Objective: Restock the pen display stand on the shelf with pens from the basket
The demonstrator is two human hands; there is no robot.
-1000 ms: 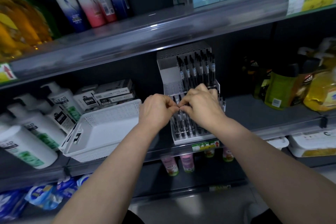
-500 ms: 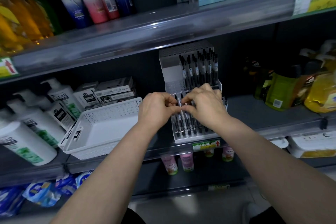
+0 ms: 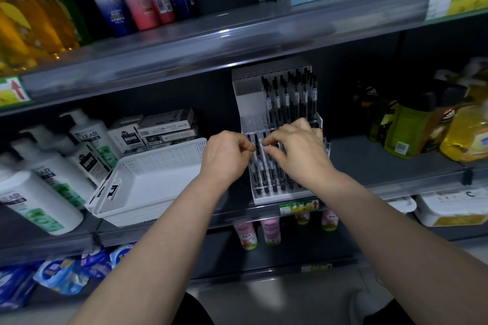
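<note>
— Seating this pen (image 3: 261, 166) looks like our step in hand. It stands in the front row of the pen display stand (image 3: 250, 103), right between our hands.

— Our right hand (image 3: 295, 152) has thumb and forefinger narrowed to a pinch at its top. Our left hand (image 3: 228, 157) is curled tight against the same row, but we cannot tell whether it grips anything.

— What could trip us up from here?

— The row under the right hand's palm is packed. If we push down at a slant, the pen may miss its hole and lever a neighbour out.

— And the back row of pens (image 3: 290, 97), just beyond the right hand's knuckles?

— A careless lift of the wrist could knock those over. The stand also sits near the front edge of the shelf (image 3: 383, 166), so a hard shove might slide it.

— The basket (image 3: 148, 179) sits just left of our left hand. We see no pens in the part that shows, so we judge ourselves close to done.
</note>
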